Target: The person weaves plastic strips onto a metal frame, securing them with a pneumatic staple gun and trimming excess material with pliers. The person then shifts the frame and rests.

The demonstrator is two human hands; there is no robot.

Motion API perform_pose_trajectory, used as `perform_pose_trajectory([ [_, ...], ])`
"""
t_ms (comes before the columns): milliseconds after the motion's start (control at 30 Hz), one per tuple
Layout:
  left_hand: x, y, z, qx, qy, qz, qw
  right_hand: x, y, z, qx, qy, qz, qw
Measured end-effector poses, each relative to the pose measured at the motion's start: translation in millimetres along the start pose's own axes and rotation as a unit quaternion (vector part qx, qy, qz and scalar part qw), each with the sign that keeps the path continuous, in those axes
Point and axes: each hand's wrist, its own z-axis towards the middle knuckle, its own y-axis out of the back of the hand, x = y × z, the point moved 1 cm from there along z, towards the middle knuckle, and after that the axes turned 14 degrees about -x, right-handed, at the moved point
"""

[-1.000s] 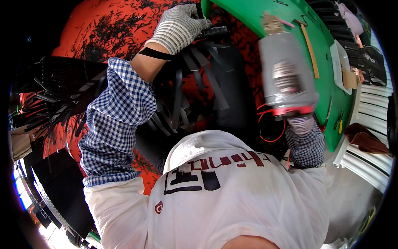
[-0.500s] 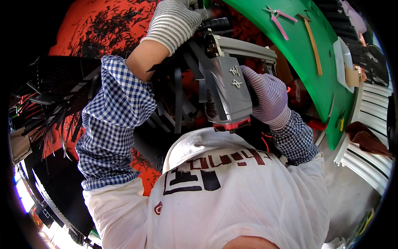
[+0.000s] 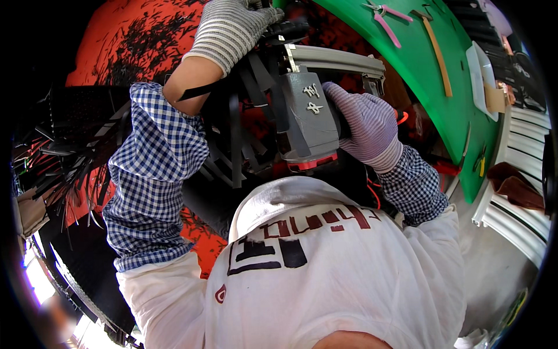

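Apparent positioning step: right hand (image 3: pixel 367 125) grips grey tool (image 3: pixel 307 119); left hand (image 3: pixel 231 32) at 11 o'clock (finger closure unclear). Next: alignment, presumably.

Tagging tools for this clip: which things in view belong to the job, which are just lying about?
Apparently in the job:
grey power tool, gripped by the right hand
black strips beside it

Apparently lying about, untouched:
pink-handled pliers
wooden-handled hammer
white tray
brown cloth
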Motion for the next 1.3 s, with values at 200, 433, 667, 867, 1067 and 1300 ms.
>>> perform_pose_trajectory([
  [200, -1, 0, 2, -0.012, -0.009, 0.061, 0.998, -2, -5, -3, -0.005, -0.005, -0.034, 0.999],
  [433, 6, -1, 1, -0.006, -0.003, -0.007, 1.0, -7, 2, 1, 0.001, -0.008, -0.007, 1.0],
  [667, 20, -1, -2, -0.031, -0.081, 0.056, 0.995, -62, 79, -35, -0.164, -0.17, -0.083, 0.968],
  [867, 19, 8, -22, -0.071, -0.221, 0.09, 0.969, -185, 160, -76, 0.031, -0.527, -0.412, 0.743],
  [1067, 28, 9, -44, -0.099, -0.239, 0.077, 0.963, -289, 186, -147, 0.085, -0.611, -0.432, 0.658],
  [1300, 29, 8, -36, -0.098, -0.243, 0.082, 0.962, -274, 133, -50, 0.015, -0.346, -0.383, 0.857],
])
